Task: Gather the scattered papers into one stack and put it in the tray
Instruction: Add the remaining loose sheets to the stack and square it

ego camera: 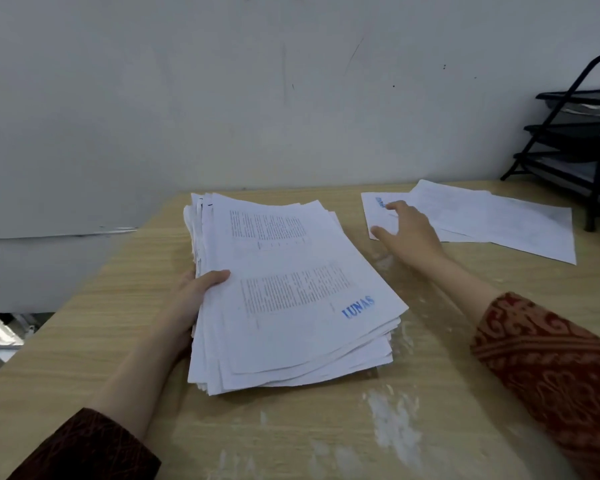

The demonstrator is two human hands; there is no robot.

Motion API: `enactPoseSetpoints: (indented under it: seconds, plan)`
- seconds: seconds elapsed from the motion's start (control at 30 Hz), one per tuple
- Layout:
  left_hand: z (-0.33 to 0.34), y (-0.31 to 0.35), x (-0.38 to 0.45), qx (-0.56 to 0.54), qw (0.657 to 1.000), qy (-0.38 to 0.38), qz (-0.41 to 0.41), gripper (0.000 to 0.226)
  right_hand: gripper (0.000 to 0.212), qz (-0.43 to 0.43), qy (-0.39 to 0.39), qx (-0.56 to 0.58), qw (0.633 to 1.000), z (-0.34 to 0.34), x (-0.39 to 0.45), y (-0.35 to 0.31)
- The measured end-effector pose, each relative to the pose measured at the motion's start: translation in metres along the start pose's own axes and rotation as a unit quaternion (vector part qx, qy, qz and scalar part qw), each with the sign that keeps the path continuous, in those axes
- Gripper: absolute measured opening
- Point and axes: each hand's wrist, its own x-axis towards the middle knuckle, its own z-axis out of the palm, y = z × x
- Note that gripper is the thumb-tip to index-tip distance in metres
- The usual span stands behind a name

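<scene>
My big stack [291,296] lies on the surface [430,410], and my left hand [191,296] holds its edge. My right hand [409,233], fingers spread, presses the loose papers [499,223] near the tray [582,133]. I think I should slide them over to the stack next.

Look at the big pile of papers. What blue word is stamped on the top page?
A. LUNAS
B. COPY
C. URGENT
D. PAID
A: the top sheet of the big stack, which the left hand holds at its edge, carries the blue stamp LUNAS near its lower right corner.
</scene>
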Motion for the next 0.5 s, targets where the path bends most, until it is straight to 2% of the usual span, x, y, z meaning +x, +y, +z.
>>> enactPoseSetpoints:
  seconds: [0.07,0.13,0.2,0.27,0.37,0.43,0.5]
  plan:
    - [0.001,0.0,-0.001,-0.001,1.0,-0.004,0.001,0.07,0.073,0.053,-0.039,-0.086,0.994,0.004,0.012,0.012]
    - [0.0,0.001,-0.001,-0.001,1.0,-0.005,0.006,0.069,0.078,0.059,-0.045,-0.179,0.981,0.011,0.018,0.014]
    - [0.0,0.0,-0.001,-0.006,1.0,-0.007,0.006,0.056,0.071,0.041,-0.025,-0.245,0.968,0.018,0.019,0.012]
    - [0.001,0.001,-0.002,-0.009,1.0,-0.013,0.007,0.045,0.052,0.019,0.003,-0.273,0.962,0.024,0.02,0.01]
    - [0.002,0.0,-0.002,-0.01,1.0,-0.01,0.006,0.039,0.027,-0.015,0.037,-0.27,0.962,0.022,0.024,0.014]
    - [0.002,0.001,-0.002,-0.013,1.0,-0.012,0.003,0.034,0.029,-0.019,0.07,-0.218,0.973,0.016,0.023,0.014]
    - [0.003,0.002,-0.002,-0.015,1.0,-0.015,0.001,0.032,0.029,-0.044,0.135,-0.139,0.98,0.008,0.016,0.008]
